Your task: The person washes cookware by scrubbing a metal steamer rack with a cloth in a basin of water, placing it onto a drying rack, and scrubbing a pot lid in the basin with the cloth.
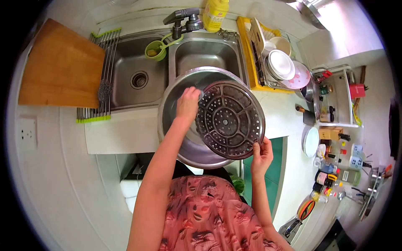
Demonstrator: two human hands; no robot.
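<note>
A round, dark metal steamer rack (225, 122) full of holes is tilted over a large metal basin (167, 106). My right hand (262, 155) grips the rack's lower right rim, thumb on top. My left hand (188, 102) is closed at the rack's upper left edge, above the basin. A small grey pad (201, 96) pokes out from its fingers against the rack; most of it is hidden. The basin rests at the counter's front edge, partly over the right sink bowl.
Behind is a double sink (136, 54) with a faucet (182, 21), a green ladle (155, 50) and a yellow bottle (215, 16). On the left are a wooden board (63, 65) and steel wool (104, 90). A dish rack with bowls (280, 64) stands right, bottles (324, 179) beyond.
</note>
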